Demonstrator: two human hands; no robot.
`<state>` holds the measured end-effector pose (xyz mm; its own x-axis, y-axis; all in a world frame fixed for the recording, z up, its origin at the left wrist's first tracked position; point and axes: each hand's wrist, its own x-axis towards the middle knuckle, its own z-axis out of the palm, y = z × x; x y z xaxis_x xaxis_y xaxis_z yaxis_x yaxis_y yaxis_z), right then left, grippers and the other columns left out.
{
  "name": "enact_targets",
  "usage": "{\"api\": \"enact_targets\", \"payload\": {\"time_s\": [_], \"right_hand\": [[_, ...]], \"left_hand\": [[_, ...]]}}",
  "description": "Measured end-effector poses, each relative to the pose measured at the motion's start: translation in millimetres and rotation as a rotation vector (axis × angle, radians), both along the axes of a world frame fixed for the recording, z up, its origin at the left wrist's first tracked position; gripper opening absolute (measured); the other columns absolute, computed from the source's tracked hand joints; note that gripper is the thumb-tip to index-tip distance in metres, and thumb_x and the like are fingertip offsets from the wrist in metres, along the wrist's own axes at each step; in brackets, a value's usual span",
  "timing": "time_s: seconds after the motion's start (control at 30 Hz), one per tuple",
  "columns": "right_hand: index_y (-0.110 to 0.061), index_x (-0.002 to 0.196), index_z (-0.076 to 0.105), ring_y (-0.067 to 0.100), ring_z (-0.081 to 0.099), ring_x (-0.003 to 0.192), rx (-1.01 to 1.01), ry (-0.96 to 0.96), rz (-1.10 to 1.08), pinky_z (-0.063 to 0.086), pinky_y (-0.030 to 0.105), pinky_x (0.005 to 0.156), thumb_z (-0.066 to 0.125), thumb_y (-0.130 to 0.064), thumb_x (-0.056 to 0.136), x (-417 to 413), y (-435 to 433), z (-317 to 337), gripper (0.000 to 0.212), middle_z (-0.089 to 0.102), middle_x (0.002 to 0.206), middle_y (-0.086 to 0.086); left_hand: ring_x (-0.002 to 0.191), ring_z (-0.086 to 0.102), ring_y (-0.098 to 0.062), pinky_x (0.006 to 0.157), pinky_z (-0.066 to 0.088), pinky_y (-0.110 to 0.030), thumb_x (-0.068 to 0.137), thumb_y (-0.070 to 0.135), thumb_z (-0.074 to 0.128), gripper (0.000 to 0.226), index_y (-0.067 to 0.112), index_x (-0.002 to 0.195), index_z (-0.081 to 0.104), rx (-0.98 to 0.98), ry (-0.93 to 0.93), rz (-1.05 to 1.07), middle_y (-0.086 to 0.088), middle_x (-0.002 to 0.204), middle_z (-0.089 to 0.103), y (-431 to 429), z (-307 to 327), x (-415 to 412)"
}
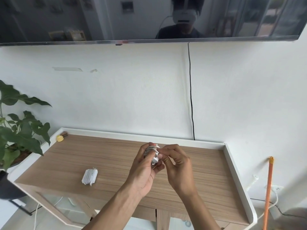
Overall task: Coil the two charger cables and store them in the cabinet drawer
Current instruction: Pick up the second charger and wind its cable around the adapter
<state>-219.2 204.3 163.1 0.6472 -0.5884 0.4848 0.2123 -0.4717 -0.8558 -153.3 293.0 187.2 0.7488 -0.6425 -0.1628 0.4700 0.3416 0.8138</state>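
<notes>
Head view, both hands over the middle of the cabinet top.

- Left hand [146, 165]: fingers curled round a white charger brick [152, 153] wound in its own white cable, held above the surface and not touching it.
- Right hand [177, 166]: close against the left, fingertips pinching at the right side of the same brick. Which turn of cable they hold cannot be told. The hands are together, both clamped on the one item.
- Second white charger brick [89, 176]: cable coiled round it, lying flat on the wood to the left of the hands and well apart from them, near the front edge.
- Light wood-grain cabinet top [116, 155]: a white raised rim [132, 133] runs along the far side and down the right side. The near edge has no lip. Open wood lies left, right and far of the hands.
- Small yellow round object [60, 138]: in the far left corner, against the rim.
- Green leafy plant [21, 130]: just off the left end, with leaves reaching toward the far left corner.
- Orange pole [269, 188]: upright beyond the right rim, beside the white wall.
- Thin black cord [191, 97]: drops down the wall from the dark wall-mounted screen [99, 19] to behind the far rim.
- Cabinet front: only a sliver shows below the forearms, so the drawer's state cannot be told.
</notes>
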Motion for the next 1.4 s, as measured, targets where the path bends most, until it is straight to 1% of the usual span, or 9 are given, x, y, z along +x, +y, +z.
{"api": "enact_targets", "payload": {"time_s": [0.27,0.47,0.6,0.73,0.83,1.0,1.2,1.33,1.4], "right_hand": [[-0.018,0.092,0.074,0.009,0.065,0.085,0.061,0.014,-0.007,0.049,0.013,0.067,0.061,-0.010,0.092,0.9,6.8,-0.8,0.015,0.065,0.089,-0.009],[-0.034,0.087,0.065,0.010,0.065,0.076,0.110,0.031,-0.041,0.050,0.017,0.063,0.060,-0.011,0.092,9.2,6.4,2.8,0.024,0.064,0.088,-0.007],[-0.022,0.108,0.059,0.016,0.066,0.074,0.294,0.007,0.029,0.054,0.023,0.068,0.061,-0.008,0.091,7.4,5.3,5.8,0.022,0.067,0.086,-0.001],[-0.016,0.093,0.065,0.013,0.064,0.066,0.384,0.057,0.049,0.051,0.019,0.061,0.060,-0.007,0.091,6.4,0.8,10.3,0.011,0.071,0.079,0.007],[-0.012,0.090,0.069,0.015,0.064,0.061,0.474,0.039,0.112,0.051,0.020,0.058,0.061,-0.005,0.090,4.6,0.6,10.6,0.011,0.071,0.075,0.013],[-0.016,0.104,0.067,0.012,0.058,0.062,0.580,0.012,0.080,0.050,0.023,0.061,0.061,-0.017,0.092,-2.8,-13.8,9.2,0.014,0.064,0.073,0.000],[-0.032,0.116,0.058,0.010,0.062,0.091,0.245,0.313,0.121,0.056,0.023,0.069,0.066,-0.047,0.084,-12.5,-20.0,-7.0,0.036,0.059,0.112,-0.014],[-0.038,0.113,0.059,0.003,0.062,0.086,0.146,0.358,0.227,0.054,0.019,0.072,0.072,-0.033,0.083,-5.4,-6.0,-17.1,0.033,0.062,0.107,-0.011],[-0.038,0.114,0.058,0.004,0.062,0.084,0.129,0.357,0.254,0.052,0.018,0.070,0.073,-0.026,0.083,3.7,1.7,-23.1,0.037,0.063,0.103,-0.010]], "left_hand": [[0.073,0.065,-0.015,0.065,0.054,-0.029,0.097,0.009,0.049,0.016,0.018,0.093,0.061,-0.014,-0.002,-0.015,-0.004,0.083,0.067,1.8,-2.0,1.2],[0.105,0.061,-0.035,0.075,0.056,-0.033,0.097,0.010,0.049,0.014,0.018,0.098,0.060,-0.058,0.015,-0.074,-0.014,0.102,0.066,-0.1,-3.1,7.7],[0.099,0.064,-0.031,0.072,0.057,-0.032,0.092,0.013,0.054,0.011,0.018,0.100,0.060,-0.067,0.008,-0.113,-0.018,0.109,0.063,0.1,-4.1,10.8],[0.086,0.057,-0.023,0.074,0.051,-0.034,0.083,0.022,0.061,0.011,0.022,0.094,0.065,-0.085,0.031,-0.126,-0.011,0.101,0.061,1.1,-8.3,12.5],[0.083,0.059,-0.021,0.071,0.050,-0.033,0.087,0.027,0.058,0.020,0.023,0.105,0.065,-0.085,0.056,-0.124,-0.008,0.100,0.065,0.7,-11.7,14.5],[0.064,0.058,-0.021,0.055,0.055,-0.029,0.093,0.026,0.054,0.027,0.021,0.118,0.064,-0.098,0.124,-0.113,-0.011,0.087,0.064,2.3,-10.9,14.2],[0.071,0.063,-0.028,0.067,0.056,-0.038,0.087,0.029,0.053,0.033,0.008,0.112,0.060,-0.151,0.248,-0.103,-0.016,0.087,0.063,8.0,-20.4,19.3],[0.072,0.060,-0.025,0.062,0.053,-0.032,0.087,0.025,0.047,0.035,0.004,0.111,0.061,-0.155,0.294,-0.092,-0.017,0.088,0.063,14.6,-26.8,18.8],[0.073,0.058,-0.022,0.069,0.046,-0.033,0.086,0.026,0.047,0.037,0.005,0.113,0.062,-0.135,0.292,-0.067,-0.016,0.088,0.064,21.7,-31.3,20.3]]}}
